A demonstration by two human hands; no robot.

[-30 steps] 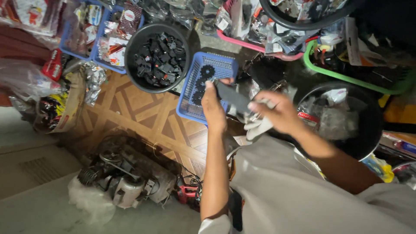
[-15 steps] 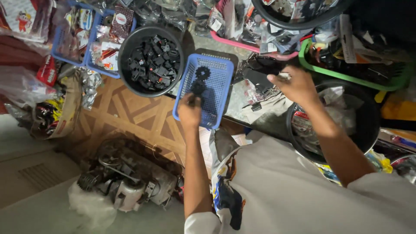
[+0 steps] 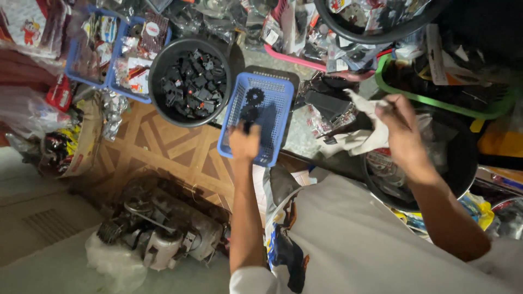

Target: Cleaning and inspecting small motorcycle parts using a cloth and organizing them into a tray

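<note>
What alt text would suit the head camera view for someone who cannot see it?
Seen from above, a person's left hand reaches into a blue basket holding black gears, while the right hand grips a whitish cloth. A black bowl of small black parts sits beside it.

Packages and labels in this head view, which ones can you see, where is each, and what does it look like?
Red-and-white packets: in the blue bins, top left.
White printed bag: top-left corner, red cartoon figure.
Clear plastic packets: top centre, glossy, dark parts inside.
Round red-and-white label: in the black tub by the right hand.
</note>
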